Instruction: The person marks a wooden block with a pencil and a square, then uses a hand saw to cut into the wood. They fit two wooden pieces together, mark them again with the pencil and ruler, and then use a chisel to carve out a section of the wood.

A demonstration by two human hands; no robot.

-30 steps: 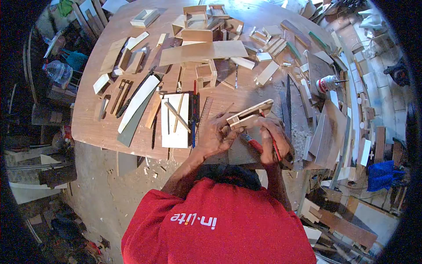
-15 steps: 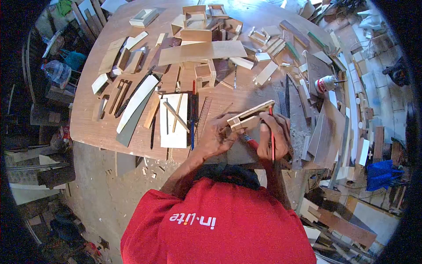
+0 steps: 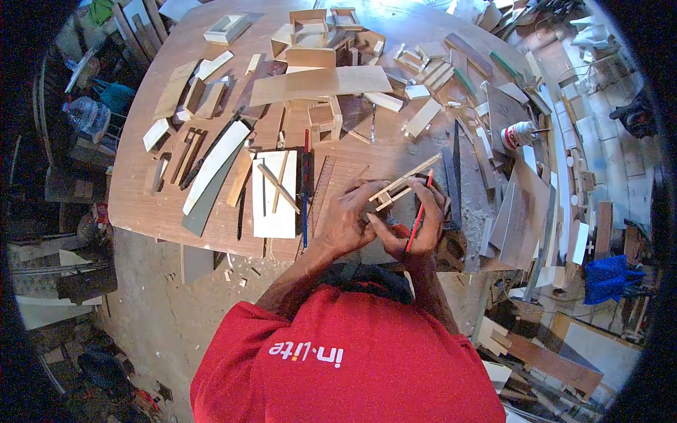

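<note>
My left hand (image 3: 350, 215) grips the near end of a small pale wooden frame piece (image 3: 404, 182), held tilted above the front of the round wooden table (image 3: 151, 204). My right hand (image 3: 417, 224) holds a red pencil (image 3: 418, 211) between its fingers and also touches the underside of the wooden piece. The two hands are close together, just in front of my red shirt (image 3: 345, 352). A steel ruler (image 3: 324, 185) lies on the table just left of my left hand.
Several wood offcuts, small boxes and strips cover the table, among them a wide plywood sheet (image 3: 321, 81) and a white board (image 3: 276, 194). A long curved slat (image 3: 215, 169) lies left. A glue can (image 3: 520, 134) stands right. Scrap wood crowds the floor at right.
Both hands have drawn together and turned the wooden piece edge-on. My right hand moved left with the pencil, from the piece's right end to beneath it.
</note>
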